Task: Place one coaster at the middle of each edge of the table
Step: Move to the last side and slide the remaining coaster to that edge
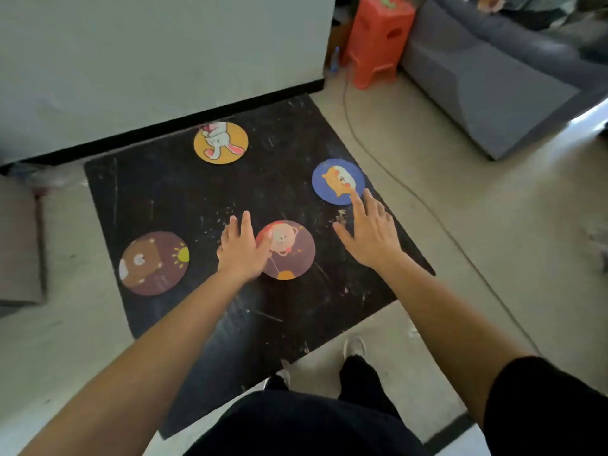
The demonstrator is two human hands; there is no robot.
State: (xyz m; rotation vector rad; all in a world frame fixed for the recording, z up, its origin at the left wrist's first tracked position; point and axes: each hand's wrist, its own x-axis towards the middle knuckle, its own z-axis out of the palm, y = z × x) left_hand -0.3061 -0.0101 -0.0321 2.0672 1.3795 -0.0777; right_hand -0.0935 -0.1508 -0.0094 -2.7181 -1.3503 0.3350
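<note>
A scratched black square table [184, 199] carries several round cartoon coasters. The yellow rabbit coaster [220, 143] lies near the far edge. The blue dog coaster [337, 181] sits by the right edge. A brown bear coaster [154, 263] lies by the left edge. The pink bear coaster [289, 250] rests near the middle of the table. My left hand [241, 250] lies flat with its fingers spread, overlapping the pink coaster's left rim. My right hand [370, 230] is open above the table, its forefinger tip touching the blue coaster's near edge.
A white wall with a black skirting runs behind the table. An orange plastic stool [378, 41] and a grey sofa [487, 83] stand at the back right. A cable [424, 205] trails over the floor to the right. My shoes [353, 348] stand by the near edge.
</note>
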